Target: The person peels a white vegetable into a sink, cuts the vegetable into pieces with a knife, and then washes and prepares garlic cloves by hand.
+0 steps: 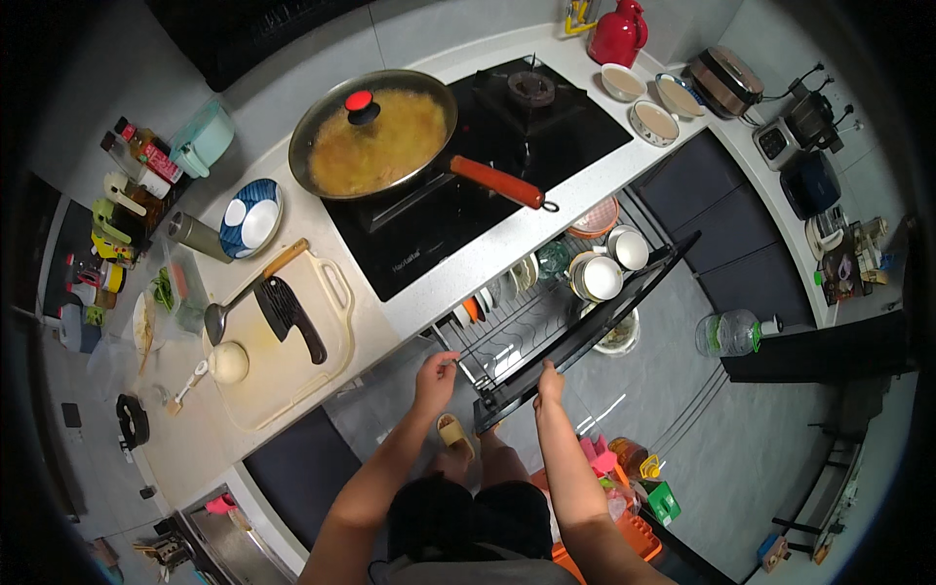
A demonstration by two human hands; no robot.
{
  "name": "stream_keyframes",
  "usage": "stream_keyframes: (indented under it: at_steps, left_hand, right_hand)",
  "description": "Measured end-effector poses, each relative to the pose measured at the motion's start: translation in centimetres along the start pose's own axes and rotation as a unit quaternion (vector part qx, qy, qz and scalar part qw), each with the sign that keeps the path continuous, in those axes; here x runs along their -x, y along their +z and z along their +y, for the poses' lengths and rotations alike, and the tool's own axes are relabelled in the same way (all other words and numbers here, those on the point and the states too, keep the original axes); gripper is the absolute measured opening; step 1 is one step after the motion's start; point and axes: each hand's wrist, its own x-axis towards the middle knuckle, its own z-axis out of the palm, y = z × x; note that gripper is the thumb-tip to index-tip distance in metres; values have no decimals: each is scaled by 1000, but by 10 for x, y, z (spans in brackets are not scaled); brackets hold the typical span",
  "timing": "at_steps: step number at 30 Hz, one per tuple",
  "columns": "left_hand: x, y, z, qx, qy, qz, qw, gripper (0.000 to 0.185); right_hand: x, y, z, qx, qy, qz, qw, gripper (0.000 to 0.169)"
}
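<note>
A pull-out dish drawer (504, 333) with a wire rack stands open below the counter. Its black front panel (585, 329) has my right hand (550, 384) gripping the upper edge. Beside the drawer's left rail, my left hand (436, 380) is empty, its fingers partly curled and apart; whether a fingertip touches the rail cannot be told. In the rack are stacked white cups (601, 278), more white cups (627, 247), a green glass bowl (552, 259), a pink bowl (596, 218) and several plates (504, 287) on edge.
On the black gas hob (468, 219), a lidded frying pan (376, 139) holds yellowish food; its red handle (497, 181) overhangs the counter. A cleaver (289, 314), ladle (248, 296) and dough ball (228, 363) lie on the cutting board (270, 395). Floor items include a water bottle (727, 333).
</note>
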Motion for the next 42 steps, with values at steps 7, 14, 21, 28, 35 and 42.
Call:
stream_keyframes:
  at_steps: [7, 14, 21, 28, 35, 42]
  left_hand:
    - [10, -16, -28, -3, -43, -9, 999, 19]
    - [19, -31, -55, -2, -55, 9, 998, 18]
    - [24, -44, -64, 31, -112, 22, 993, 19]
    - [33, -55, -86, 59, -88, 61, 992, 17]
    - [45, -61, -90, 48, -146, 32, 988, 19]
    - [44, -49, -69, 86, -92, 62, 990, 18]
  right_hand:
    - [30, 14, 18, 235, -517, 169, 805, 28]
    - [6, 69, 48, 415, -460, -97, 779, 23]
    - [-22, 132, 49, 588, -409, -124, 687, 29]
    - [-56, 162, 57, 644, -465, -111, 597, 21]
    - [-15, 152, 30, 649, -496, -130, 562, 20]
    - [4, 116, 1, 683, -488, -123, 529, 17]
